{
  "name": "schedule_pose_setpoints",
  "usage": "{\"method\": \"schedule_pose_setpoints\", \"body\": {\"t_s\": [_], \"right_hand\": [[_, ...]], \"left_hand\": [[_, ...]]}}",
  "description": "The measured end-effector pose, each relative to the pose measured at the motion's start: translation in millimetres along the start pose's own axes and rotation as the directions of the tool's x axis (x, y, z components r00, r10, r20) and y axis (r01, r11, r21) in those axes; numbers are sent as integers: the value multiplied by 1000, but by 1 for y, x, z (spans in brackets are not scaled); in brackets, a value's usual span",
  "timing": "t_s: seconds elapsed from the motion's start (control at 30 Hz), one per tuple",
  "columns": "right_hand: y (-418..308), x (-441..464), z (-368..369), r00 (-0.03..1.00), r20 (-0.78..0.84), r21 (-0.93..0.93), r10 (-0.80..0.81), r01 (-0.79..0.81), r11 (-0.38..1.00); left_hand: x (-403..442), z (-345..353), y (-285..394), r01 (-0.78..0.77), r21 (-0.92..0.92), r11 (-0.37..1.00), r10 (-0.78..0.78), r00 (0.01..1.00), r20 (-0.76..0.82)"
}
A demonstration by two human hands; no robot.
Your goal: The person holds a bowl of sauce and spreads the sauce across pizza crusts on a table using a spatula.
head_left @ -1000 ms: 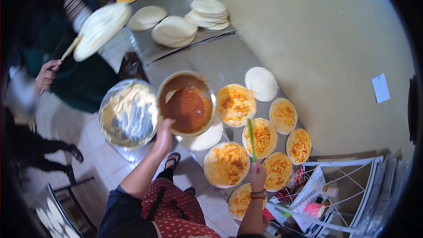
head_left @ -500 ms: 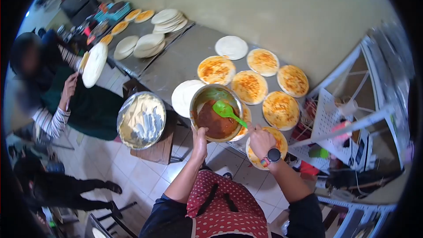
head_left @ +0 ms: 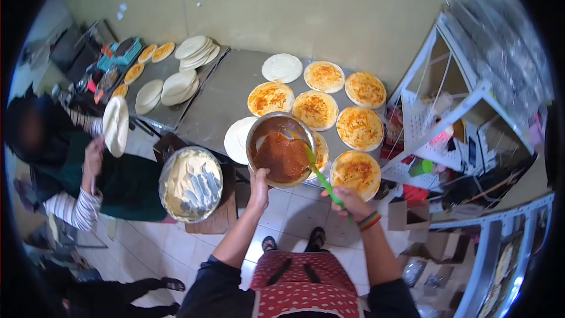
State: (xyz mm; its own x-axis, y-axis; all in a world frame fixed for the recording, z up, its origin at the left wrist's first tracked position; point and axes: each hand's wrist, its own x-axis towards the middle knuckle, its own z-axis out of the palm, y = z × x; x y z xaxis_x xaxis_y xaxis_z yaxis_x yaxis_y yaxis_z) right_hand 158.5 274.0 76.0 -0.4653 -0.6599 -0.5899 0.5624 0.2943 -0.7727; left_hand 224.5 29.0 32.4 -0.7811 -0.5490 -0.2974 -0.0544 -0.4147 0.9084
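Note:
My left hand grips the near rim of a metal bowl of red sauce. In my right hand is the handle of a green spoon, its head at the bowl's right inner side. The bowl is held over the near edge of the grey table and hides part of a sauced flatbread. Several round flatbreads with orange-red sauce lie beyond and to the right, one just past my right hand. Plain flatbreads lie at the back and left of the bowl.
A large bowl of pale spread stands on a wooden stool at left. Behind it, a co-worker holds up a plain flatbread. Stacked flatbreads lie at back left. A white rack stands right.
The view has shifted. The spoon has moved from over a flatbread into the sauce bowl, then to the bowl's right side. The co-worker's raised flatbread has changed its tilt.

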Motion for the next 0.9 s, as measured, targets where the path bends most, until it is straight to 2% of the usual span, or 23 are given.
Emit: {"method": "schedule_pose_setpoints", "body": {"t_s": [0.03,0.07,0.13,0.17,0.2,0.23,0.33,0.4,0.43,0.5,0.57,0.63,0.67,0.7,0.73,0.77,0.8,0.83,0.87,0.9], "right_hand": [[4,-1,12,998,60,110,-25,18,994],[9,0,27,997,73,70,-13,7,997],[27,10,57,996,69,265,-53,33,964],[36,21,67,996,91,228,-24,3,974],[47,34,75,991,124,278,-44,8,961],[56,45,85,985,157,335,-71,15,942],[52,66,99,966,250,355,-66,-28,935],[34,75,102,949,304,410,-79,-55,911],[18,83,102,946,320,379,-60,-70,923],[-4,100,97,976,216,329,1,-74,942],[-15,141,78,984,166,269,68,-111,957],[-11,195,51,995,-95,-153,-26,12,988],[-5,226,39,996,-86,-182,-4,-11,983],[6,255,32,928,-61,-625,-367,251,739],[16,262,34,762,137,-888,-633,377,262],[28,257,35,778,141,-886,-612,376,273],[27,246,52,847,123,-966,-518,222,135],[24,232,73,898,83,-996,-431,80,-25],[19,213,90,930,17,-999,-366,30,29],[23,210,85,933,20,-998,-359,38,44]], "left_hand": [[-4,-9,3,38,-60,997,-37,999,19],[-6,-18,4,32,-68,997,-31,999,14],[-8,-40,2,18,-103,994,-20,1000,-24],[-8,-52,-1,92,-123,988,-93,996,-7],[-12,-67,-7,165,-141,976,-165,986,10],[-17,-80,-13,157,-168,973,-164,986,-26],[-21,-93,6,-14,-94,995,-5,981,-195],[-20,-105,14,-31,-130,991,-3,966,-259],[-20,-110,15,-28,-150,988,-18,955,-297],[-14,-131,-5,-36,-189,981,-30,942,-333],[-14,-147,-23,-50,-79,996,15,922,-387],[-19,-162,-44,101,-113,988,-139,903,-407],[-26,-159,-44,21,-233,972,-119,900,-418],[-34,-159,-43,99,-282,954,-214,885,-413],[-41,-163,-57,60,-308,949,-196,880,-433],[-48,-163,-66,19,-323,946,-173,874,-454],[-55,-155,-58,-59,-354,933,-125,870,-476],[-60,-148,-48,-63,-340,938,-120,862,-492],[-65,-141,-40,-67,-420,905,-180,834,-522],[-70,-135,-35,-72,-497,865,-244,805,-540]]}}
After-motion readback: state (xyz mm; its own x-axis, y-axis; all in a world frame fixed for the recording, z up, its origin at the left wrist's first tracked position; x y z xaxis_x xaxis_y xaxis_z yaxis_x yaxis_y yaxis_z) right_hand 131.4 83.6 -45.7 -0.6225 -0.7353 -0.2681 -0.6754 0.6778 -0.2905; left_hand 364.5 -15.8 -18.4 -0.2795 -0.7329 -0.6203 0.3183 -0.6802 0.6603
